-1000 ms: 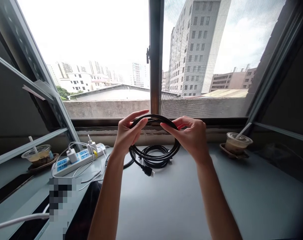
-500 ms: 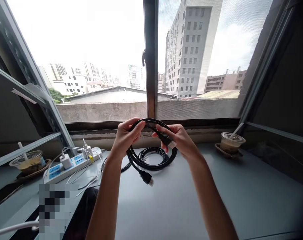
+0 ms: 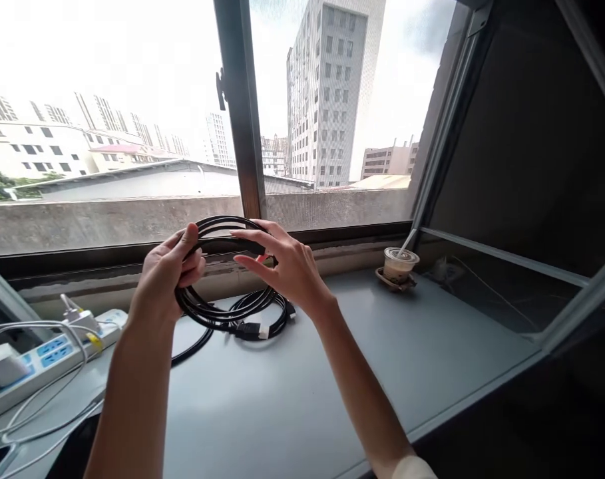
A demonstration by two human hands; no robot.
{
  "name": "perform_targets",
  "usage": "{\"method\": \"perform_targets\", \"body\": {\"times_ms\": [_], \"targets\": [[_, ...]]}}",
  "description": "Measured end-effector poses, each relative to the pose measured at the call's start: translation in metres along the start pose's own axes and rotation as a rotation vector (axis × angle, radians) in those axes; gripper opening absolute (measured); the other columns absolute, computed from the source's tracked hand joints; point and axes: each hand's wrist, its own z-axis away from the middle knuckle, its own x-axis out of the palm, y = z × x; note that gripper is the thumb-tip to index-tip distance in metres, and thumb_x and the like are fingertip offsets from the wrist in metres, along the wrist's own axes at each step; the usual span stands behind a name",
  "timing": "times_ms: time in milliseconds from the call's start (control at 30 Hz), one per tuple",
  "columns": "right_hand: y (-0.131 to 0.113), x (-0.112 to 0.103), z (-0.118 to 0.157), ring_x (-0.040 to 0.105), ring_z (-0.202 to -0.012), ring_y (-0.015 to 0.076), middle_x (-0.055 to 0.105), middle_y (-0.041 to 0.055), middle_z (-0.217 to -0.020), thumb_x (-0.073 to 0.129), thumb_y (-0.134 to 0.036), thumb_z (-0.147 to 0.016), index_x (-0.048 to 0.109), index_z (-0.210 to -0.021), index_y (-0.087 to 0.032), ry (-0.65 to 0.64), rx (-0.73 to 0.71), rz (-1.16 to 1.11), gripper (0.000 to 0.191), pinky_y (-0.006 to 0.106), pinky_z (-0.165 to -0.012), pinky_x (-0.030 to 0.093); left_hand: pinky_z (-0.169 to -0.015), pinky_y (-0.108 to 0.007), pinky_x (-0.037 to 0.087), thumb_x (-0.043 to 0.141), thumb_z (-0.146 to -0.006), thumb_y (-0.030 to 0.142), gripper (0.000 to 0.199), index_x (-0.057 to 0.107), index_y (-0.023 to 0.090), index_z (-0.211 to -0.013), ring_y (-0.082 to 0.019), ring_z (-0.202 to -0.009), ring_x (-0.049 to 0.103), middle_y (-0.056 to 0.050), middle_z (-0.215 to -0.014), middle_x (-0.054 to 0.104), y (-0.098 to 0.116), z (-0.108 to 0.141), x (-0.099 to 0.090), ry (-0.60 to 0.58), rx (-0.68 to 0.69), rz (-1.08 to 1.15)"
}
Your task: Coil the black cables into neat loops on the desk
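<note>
A coiled black cable [image 3: 217,319] is held up above the grey table [image 3: 302,399]. My left hand [image 3: 170,273] grips the left side of the coil, its thumb pressed on top. My right hand [image 3: 285,266] is at the coil's right side, with thumb and index finger spread apart; its other fingers are partly hidden behind. A black plug [image 3: 252,330] with a pale tip hangs at the bottom of the coil. Behind and below it, a second black cable coil [image 3: 281,322] lies on the table.
On the left stands a white power strip [image 3: 52,359] with chargers and white cables. A lidded drink cup [image 3: 399,266] with a straw sits at the back right. Behind the table is a window with a dark frame [image 3: 242,120].
The view has turned to the right. My right hand's thumb and index finger have spread and let go of the plug they pinched. My left hand still grips the coil.
</note>
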Motion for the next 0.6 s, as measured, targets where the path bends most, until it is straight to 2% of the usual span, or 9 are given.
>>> {"method": "perform_targets", "body": {"times_ms": [133,267,400,500,600], "targets": [[0.011,0.004,-0.002,0.060,-0.064,0.0071,0.057,-0.0026,-0.124,0.052,-0.040,-0.088,0.062,-0.110,-0.030,0.107,0.041,-0.050,0.026,0.022,-0.068,0.049,-0.031,-0.020,0.009,0.043,-0.091,0.029,0.038,0.033,0.018,-0.056,-0.002,-0.031,0.016,0.007,-0.040,0.022,0.007,0.002,0.007,-0.062,-0.177,0.058],[0.018,0.006,-0.003,0.062,-0.071,0.0111,0.063,-0.0013,-0.113,0.051,-0.039,-0.089,0.059,-0.116,-0.028,0.124,0.073,-0.090,0.030,0.023,-0.065,0.049,-0.030,-0.019,0.013,0.039,-0.092,0.032,0.045,0.030,0.018,-0.051,-0.002,-0.032,0.014,0.007,-0.039,0.020,0.009,0.004,0.011,-0.092,-0.230,0.044],[0.023,0.006,-0.004,0.062,-0.093,0.0153,0.065,0.0002,-0.107,0.055,-0.032,-0.087,0.059,-0.114,-0.025,0.159,0.075,-0.168,0.028,0.024,-0.078,0.050,-0.031,-0.014,0.019,0.046,-0.089,0.026,0.039,0.034,0.017,-0.054,-0.001,-0.033,0.020,0.007,-0.043,0.025,0.004,0.005,0.013,-0.147,-0.218,0.036],[0.027,0.005,-0.004,0.061,-0.097,0.0143,0.066,0.0006,-0.106,0.057,-0.032,-0.086,0.061,-0.108,-0.024,0.169,0.055,-0.233,0.025,0.024,-0.084,0.048,-0.032,-0.012,0.023,0.059,-0.081,0.023,0.031,0.039,0.017,-0.058,-0.001,-0.035,0.027,0.007,-0.046,0.031,-0.002,0.003,0.012,-0.208,-0.202,0.035],[0.029,0.001,-0.003,0.061,-0.098,0.0145,0.066,0.0007,-0.104,0.058,-0.039,-0.084,0.062,-0.104,-0.023,0.169,0.055,-0.237,0.026,0.024,-0.085,0.047,-0.031,-0.011,0.023,0.072,-0.070,0.027,0.036,0.040,0.016,-0.057,0.001,-0.035,0.025,0.007,-0.047,0.032,-0.010,0.000,0.012,-0.277,-0.237,0.056]]}}
